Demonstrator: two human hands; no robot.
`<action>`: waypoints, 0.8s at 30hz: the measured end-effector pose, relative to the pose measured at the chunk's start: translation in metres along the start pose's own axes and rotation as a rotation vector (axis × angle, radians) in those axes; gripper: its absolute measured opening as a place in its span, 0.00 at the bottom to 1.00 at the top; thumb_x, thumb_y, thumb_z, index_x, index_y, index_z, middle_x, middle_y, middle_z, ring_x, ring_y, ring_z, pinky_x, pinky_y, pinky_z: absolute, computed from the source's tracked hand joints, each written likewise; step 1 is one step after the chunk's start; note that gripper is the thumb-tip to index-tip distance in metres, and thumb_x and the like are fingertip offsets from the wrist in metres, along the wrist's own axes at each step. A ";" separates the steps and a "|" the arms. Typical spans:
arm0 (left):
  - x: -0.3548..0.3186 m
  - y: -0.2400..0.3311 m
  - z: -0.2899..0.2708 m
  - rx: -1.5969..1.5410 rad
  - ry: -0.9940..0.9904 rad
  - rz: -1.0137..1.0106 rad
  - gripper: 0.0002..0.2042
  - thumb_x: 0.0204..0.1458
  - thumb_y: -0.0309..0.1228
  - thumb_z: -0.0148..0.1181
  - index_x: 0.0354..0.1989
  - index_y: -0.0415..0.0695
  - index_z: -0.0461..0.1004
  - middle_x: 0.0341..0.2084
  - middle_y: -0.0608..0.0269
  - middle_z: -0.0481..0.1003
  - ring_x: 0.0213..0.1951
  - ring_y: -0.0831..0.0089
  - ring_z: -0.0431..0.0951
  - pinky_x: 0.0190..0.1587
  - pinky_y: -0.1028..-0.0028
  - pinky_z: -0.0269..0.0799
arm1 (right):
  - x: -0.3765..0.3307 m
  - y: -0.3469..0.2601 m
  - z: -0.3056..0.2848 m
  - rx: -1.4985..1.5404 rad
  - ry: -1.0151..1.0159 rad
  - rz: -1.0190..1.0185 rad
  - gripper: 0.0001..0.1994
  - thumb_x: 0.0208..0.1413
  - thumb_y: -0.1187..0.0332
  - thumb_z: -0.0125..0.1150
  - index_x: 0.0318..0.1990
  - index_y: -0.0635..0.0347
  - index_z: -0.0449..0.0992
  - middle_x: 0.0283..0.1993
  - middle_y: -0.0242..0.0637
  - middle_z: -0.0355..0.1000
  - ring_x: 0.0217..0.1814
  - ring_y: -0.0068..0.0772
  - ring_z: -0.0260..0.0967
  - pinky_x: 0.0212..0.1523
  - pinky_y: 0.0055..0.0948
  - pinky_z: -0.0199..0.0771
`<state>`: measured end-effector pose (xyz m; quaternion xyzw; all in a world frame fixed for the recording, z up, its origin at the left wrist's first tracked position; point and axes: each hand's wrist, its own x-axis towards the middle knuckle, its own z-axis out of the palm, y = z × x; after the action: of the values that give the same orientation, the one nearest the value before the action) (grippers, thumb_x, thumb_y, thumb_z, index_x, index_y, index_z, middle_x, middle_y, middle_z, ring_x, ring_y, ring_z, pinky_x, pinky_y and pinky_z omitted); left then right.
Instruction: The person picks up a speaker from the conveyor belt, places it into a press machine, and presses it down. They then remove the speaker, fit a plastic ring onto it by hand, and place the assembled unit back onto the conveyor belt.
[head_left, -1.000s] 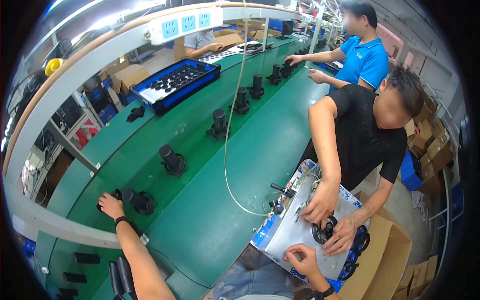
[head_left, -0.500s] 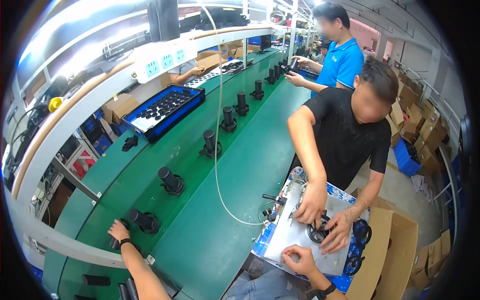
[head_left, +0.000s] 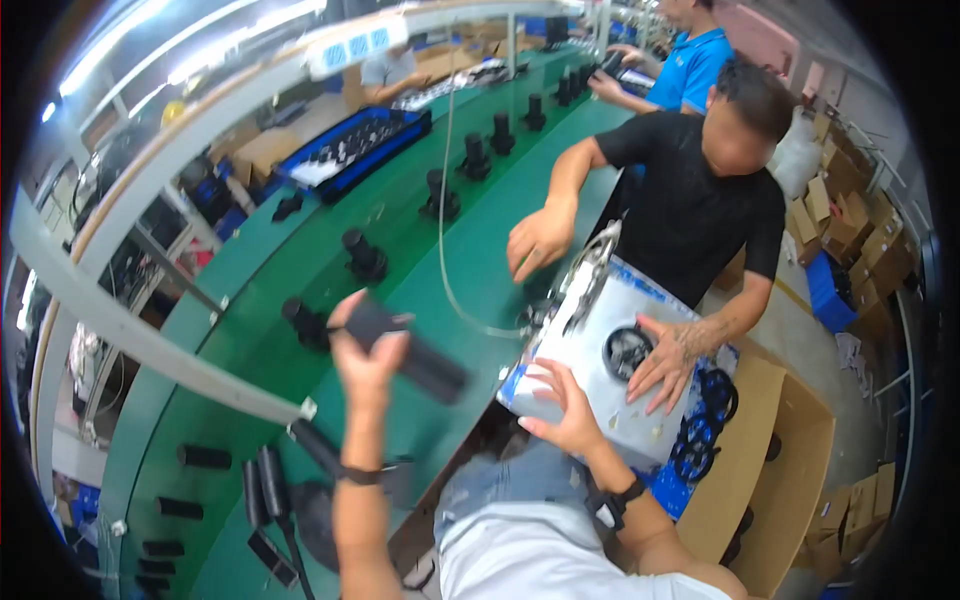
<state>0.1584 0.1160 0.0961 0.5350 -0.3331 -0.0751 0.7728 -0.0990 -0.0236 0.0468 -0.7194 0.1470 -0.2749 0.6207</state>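
My left hand [head_left: 366, 352] is raised over the green bench, its fingers wrapped round a black cylinder [head_left: 432, 366] smeared by motion. The cylinder points toward the work board. My right hand [head_left: 568, 402], open with fingers apart, hovers at the near corner of the white work board [head_left: 560, 372]. On that board lies a black spoked ring [head_left: 629, 353], and a co-worker's hand [head_left: 668, 358] rests on its edge. The co-worker's other hand [head_left: 541, 240] is lifted beside the metal fixture [head_left: 590, 270] at the board's far left.
Upright black cylinders on round bases [head_left: 364, 256] line the green belt [head_left: 250, 350]. Several cylinders [head_left: 204, 457] lie at the lower left. More spoked rings [head_left: 697, 447] sit by a cardboard box [head_left: 790, 420]. A white rail [head_left: 150, 320] crosses on the left; a pale cable [head_left: 446, 230] hangs down.
My left hand has come from the belt's left side toward the middle, bringing the black cylinder. My right hand has moved up and opened its fingers. One co-worker hand has left the ring.
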 end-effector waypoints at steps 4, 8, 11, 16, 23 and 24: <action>-0.063 -0.011 0.104 -0.288 -0.029 -0.107 0.37 0.48 0.33 0.67 0.66 0.46 0.53 0.49 0.58 0.69 0.47 0.65 0.74 0.46 0.68 0.74 | -0.005 -0.032 0.024 0.250 0.202 -0.039 0.41 0.41 0.69 0.72 0.63 0.63 0.55 0.60 0.47 0.60 0.60 0.36 0.64 0.57 0.38 0.69; -0.068 -0.003 0.101 -0.502 -0.213 -0.397 0.32 0.58 0.42 0.54 0.66 0.42 0.51 0.52 0.54 0.69 0.48 0.69 0.75 0.47 0.70 0.75 | -0.025 -0.035 -0.017 0.041 0.383 -0.129 0.30 0.42 0.69 0.69 0.54 0.67 0.64 0.46 0.41 0.70 0.49 0.32 0.69 0.49 0.30 0.75; -0.069 0.007 0.107 -0.425 -0.366 -0.264 0.25 0.59 0.42 0.52 0.61 0.41 0.61 0.50 0.56 0.70 0.48 0.70 0.75 0.40 0.74 0.77 | -0.040 -0.062 -0.040 0.147 0.280 0.084 0.28 0.41 0.68 0.66 0.52 0.67 0.65 0.44 0.40 0.69 0.47 0.31 0.70 0.36 0.26 0.79; -0.083 -0.005 0.114 -0.222 -0.499 -0.411 0.18 0.60 0.42 0.52 0.49 0.41 0.72 0.36 0.65 0.73 0.31 0.82 0.72 0.27 0.82 0.72 | -0.047 -0.071 -0.042 -0.073 0.413 -0.098 0.35 0.45 0.58 0.64 0.59 0.66 0.58 0.48 0.47 0.68 0.54 0.37 0.67 0.61 0.39 0.63; -0.106 -0.021 0.138 -0.231 -0.355 -0.743 0.24 0.64 0.51 0.39 0.36 0.42 0.72 0.14 0.72 0.67 0.10 0.84 0.60 0.12 0.83 0.56 | -0.051 -0.039 -0.047 0.236 0.412 -0.449 0.39 0.50 0.57 0.66 0.63 0.63 0.51 0.57 0.48 0.63 0.64 0.48 0.61 0.65 0.44 0.60; -0.107 -0.022 0.140 -0.268 -0.353 -0.693 0.22 0.65 0.49 0.39 0.40 0.41 0.72 0.20 0.70 0.69 0.17 0.84 0.65 0.19 0.83 0.60 | -0.052 -0.038 -0.045 0.235 0.412 -0.442 0.39 0.50 0.57 0.66 0.63 0.63 0.51 0.57 0.48 0.63 0.64 0.48 0.61 0.65 0.44 0.60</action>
<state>-0.0015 0.0491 0.0589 0.4892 -0.2479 -0.4641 0.6956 -0.1718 -0.0239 0.0766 -0.5867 0.0768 -0.5579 0.5819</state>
